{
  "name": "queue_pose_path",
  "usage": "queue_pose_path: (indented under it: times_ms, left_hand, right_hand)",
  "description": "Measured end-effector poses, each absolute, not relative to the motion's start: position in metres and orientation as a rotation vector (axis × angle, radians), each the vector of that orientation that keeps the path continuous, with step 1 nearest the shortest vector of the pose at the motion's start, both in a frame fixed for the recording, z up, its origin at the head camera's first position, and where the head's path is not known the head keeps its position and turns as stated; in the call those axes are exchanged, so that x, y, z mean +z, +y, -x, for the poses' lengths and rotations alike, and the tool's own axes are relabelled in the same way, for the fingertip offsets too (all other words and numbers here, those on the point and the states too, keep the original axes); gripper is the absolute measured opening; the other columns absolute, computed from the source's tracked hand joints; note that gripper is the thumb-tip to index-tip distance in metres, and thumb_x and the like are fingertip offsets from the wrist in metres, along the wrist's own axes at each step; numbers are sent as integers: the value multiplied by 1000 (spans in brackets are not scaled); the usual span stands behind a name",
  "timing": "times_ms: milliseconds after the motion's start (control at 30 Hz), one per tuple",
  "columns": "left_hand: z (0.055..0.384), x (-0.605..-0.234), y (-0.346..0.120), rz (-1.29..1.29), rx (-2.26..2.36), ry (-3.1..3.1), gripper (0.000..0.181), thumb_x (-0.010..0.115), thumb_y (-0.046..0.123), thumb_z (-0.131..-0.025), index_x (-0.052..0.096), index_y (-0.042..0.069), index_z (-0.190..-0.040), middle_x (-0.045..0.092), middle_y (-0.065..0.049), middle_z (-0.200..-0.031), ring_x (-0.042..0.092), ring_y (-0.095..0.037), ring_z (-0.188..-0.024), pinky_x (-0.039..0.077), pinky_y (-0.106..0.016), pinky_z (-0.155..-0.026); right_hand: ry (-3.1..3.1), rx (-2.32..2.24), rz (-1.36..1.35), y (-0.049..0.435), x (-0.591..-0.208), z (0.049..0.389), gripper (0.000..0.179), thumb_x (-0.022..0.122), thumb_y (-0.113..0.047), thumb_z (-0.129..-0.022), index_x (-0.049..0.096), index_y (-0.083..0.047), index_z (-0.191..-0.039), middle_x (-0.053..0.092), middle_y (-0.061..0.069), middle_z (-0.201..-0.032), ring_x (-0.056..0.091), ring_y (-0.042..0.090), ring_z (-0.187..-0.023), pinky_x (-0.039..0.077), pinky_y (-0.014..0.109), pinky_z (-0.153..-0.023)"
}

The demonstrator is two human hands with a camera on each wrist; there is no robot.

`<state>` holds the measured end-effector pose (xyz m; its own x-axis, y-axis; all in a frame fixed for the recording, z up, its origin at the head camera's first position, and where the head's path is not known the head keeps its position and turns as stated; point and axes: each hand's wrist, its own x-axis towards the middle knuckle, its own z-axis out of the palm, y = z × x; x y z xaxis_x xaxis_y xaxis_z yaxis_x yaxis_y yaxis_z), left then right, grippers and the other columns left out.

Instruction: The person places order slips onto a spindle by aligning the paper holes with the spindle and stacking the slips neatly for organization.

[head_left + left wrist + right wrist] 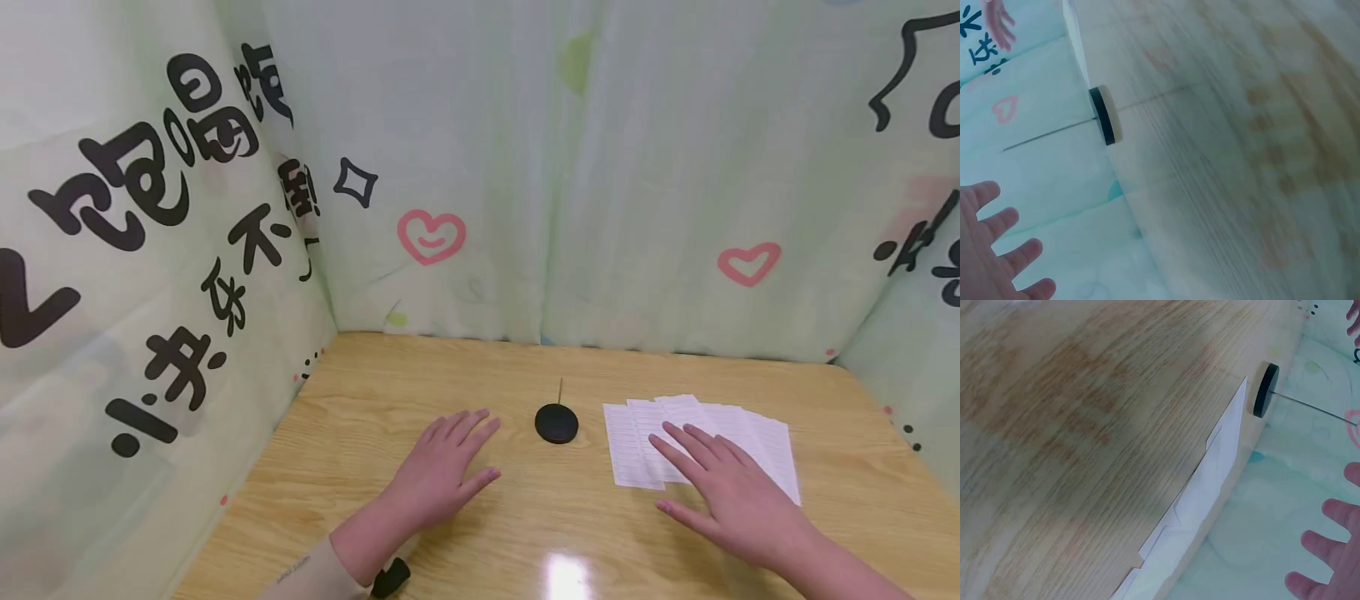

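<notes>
A spike with a round black base [557, 424] and a thin upright metal pin stands on the table, between and beyond both hands. My left hand [435, 477] hovers to its left, fingers spread and relaxed, holding nothing. To the right of the spike lie several white paper slips [633, 458], fanned and overlapping, with faint printed lines. My right hand [738, 502] is above their near edge in the head view, its fingers extended and nothing in its grasp. In the right wrist view the slips [1200, 494] lie flat, apart from the fingers [1322, 550].
The wooden table [480, 517] has a light grain. Pale printed curtains [465, 167] enclose it at the back and both sides, with hearts and black lettering. A small black object [391, 577] shows beside my left wrist.
</notes>
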<state>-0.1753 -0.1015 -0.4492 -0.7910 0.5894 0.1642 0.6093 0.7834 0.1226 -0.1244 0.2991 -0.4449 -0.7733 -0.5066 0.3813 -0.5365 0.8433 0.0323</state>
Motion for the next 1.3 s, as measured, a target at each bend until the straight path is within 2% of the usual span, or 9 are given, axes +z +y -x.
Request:
queue_pose_path:
  times_ms: [67, 167, 300, 733, 1300]
  left_hand:
    - [177, -447, -99, 948, -289, -2861, 64, 37, 58, -102, 27, 25, -157, 30, 1, -159, 31, -24, -144, 26, -49, -115]
    - [180, -446, -96, 929, -342, -2878, 63, 41, 55, -102, 30, 23, -156, 36, 0, -155, 35, -24, -141, 30, -48, -113]
    - [184, -444, -92, 908, -421, -2898, 64, 44, 55, -101, 33, 22, -155, 41, -1, -151, 38, -25, -139, 32, -48, -111]
    - [201, -447, -81, 859, -625, -2970, 62, 43, 53, -102, 32, 23, -155, 40, -5, -153, 38, -26, -140, 32, -50, -111]
    - [212, -447, -64, 840, -569, -3005, 66, 41, 58, -101, 30, 23, -156, 39, -5, -153, 37, -25, -141, 32, -48, -112]
  right_hand:
    - [-2659, 135, -770, 298, -444, 126, 75, 70, -55, -86, 46, -20, -148, 46, 9, -148, 43, 35, -131, 15, 37, -115]
    - [-2678, 163, -756, 297, -443, 129, 72, 70, -53, -86, 49, -19, -146, 48, 10, -146, 47, 35, -128, 32, 48, -102]
    - [-2689, 176, -745, 298, -443, 133, 69, 71, -51, -86, 52, -18, -143, 51, 12, -142, 52, 36, -123, 41, 53, -94]
    - [-2789, 230, -653, 312, -446, 141, 63, 67, -52, -90, 53, -19, -142, 54, 11, -138, 54, 38, -121, 42, 58, -92]
    - [-2870, 223, -577, 325, -446, 152, 61, 64, -54, -91, 58, -16, -138, 57, 14, -136, 53, 41, -122, 41, 60, -94]
